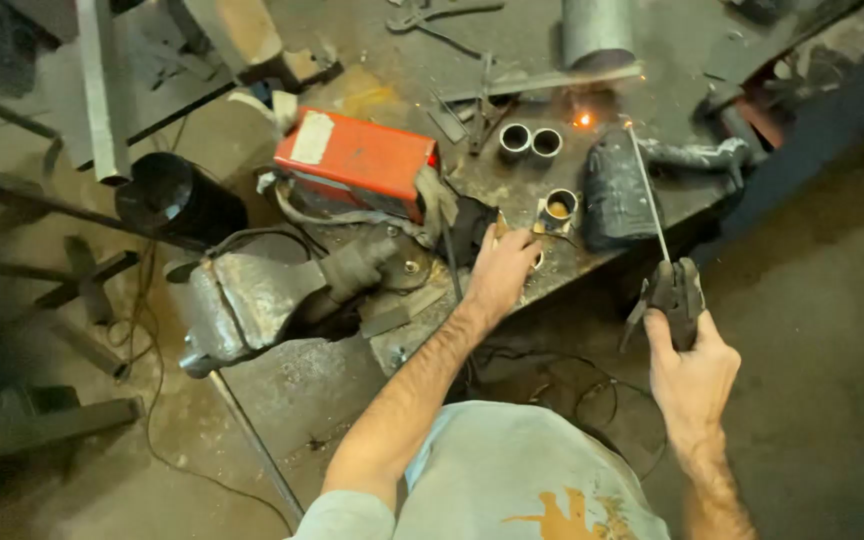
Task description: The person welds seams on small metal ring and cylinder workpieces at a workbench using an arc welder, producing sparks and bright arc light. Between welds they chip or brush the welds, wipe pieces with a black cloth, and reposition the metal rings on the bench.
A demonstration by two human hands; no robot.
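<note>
Right hand [690, 372] grips electrode holder [674, 293]; left hand [500, 270] pinches short tube [558, 209]; red box [356, 161], vise [252, 300] alongside.

Pipe [598, 30] — top cut off

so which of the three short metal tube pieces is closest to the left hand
The single tube piece standing just right of the left hand, at the bench's near edge. The other two tube pieces stand side by side farther back, near the sparks.
</note>
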